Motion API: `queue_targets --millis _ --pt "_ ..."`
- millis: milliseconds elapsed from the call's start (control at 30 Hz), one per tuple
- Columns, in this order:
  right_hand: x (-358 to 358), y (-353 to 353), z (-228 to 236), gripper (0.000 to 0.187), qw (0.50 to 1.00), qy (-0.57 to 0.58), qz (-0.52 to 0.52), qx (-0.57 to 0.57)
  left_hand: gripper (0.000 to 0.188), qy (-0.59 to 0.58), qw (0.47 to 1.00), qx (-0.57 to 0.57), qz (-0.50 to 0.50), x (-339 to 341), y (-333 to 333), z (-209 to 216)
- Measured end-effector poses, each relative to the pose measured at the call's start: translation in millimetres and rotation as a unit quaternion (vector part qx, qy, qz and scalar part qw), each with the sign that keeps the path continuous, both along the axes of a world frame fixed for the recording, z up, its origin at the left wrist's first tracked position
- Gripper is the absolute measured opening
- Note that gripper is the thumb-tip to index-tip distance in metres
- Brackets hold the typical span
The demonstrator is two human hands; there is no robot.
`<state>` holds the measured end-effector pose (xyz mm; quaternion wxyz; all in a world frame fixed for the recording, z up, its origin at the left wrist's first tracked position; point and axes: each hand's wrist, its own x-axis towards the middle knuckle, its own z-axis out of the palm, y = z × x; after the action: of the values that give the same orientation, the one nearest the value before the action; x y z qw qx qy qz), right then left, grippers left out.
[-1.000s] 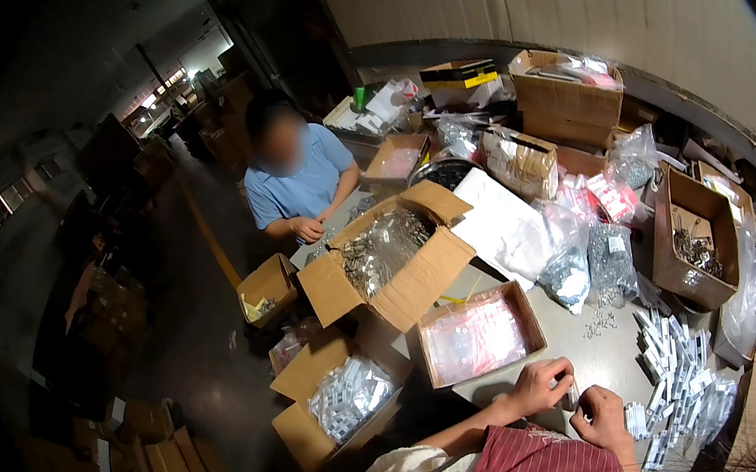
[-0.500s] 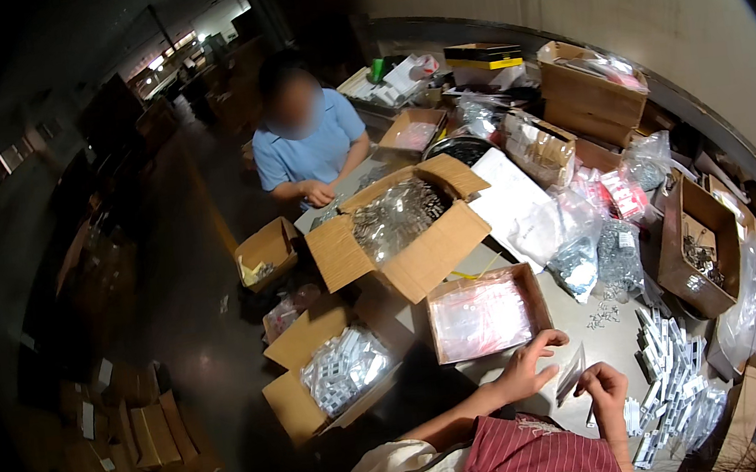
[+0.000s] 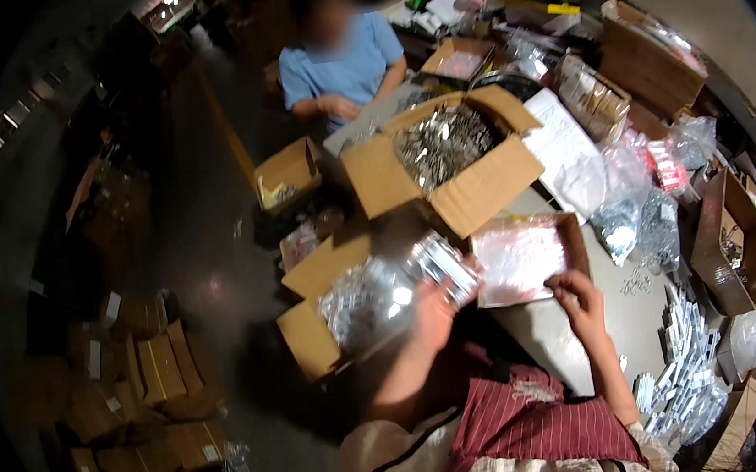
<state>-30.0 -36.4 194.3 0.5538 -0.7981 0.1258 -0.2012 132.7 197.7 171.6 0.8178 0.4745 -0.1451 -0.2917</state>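
My left hand (image 3: 436,311), blurred by motion, is closed on a clear plastic bag of silver-white metal strips (image 3: 441,262). It holds this bag beside an open cardboard box (image 3: 318,353) filled with similar bagged pieces. My right hand (image 3: 580,299) is at the near right edge of a shallow box (image 3: 574,243) of flat clear plastic bags (image 3: 519,263). Its fingers pinch together against the bags; what lies between them is too small to make out. A loose heap of silver-white metal strips (image 3: 685,351) lies on the table to the right of that hand.
A large open carton of small metal parts (image 3: 447,146) stands beyond the bag box. Bagged hardware (image 3: 621,224) and a long brown box (image 3: 724,241) crowd the right side. Across the table sits a person in a blue shirt (image 3: 342,65). Cartons (image 3: 149,380) cover the floor at left.
My left hand has swung left from the table toward the carton, carrying the filled bag. My right hand has moved up to the box of flat bags. The view has shifted.
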Motion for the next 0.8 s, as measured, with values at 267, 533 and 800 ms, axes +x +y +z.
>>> queue_targets --millis 267,533,800 --pt "50.0 -48.3 -81.9 0.052 0.914 0.223 0.026 -0.338 0.051 0.213 0.963 -0.147 0.069 66.5 79.0 -13.3" --pt "68.6 -44.6 -79.5 0.078 0.900 0.274 0.004 -0.338 0.045 0.251 0.947 -0.171 0.106 75.8 89.6 -19.9" --pt "68.6 -35.5 -64.0 0.075 0.920 0.270 -0.038 -0.282 0.043 0.295 0.920 -0.233 0.116 83.8 86.7 -19.6"
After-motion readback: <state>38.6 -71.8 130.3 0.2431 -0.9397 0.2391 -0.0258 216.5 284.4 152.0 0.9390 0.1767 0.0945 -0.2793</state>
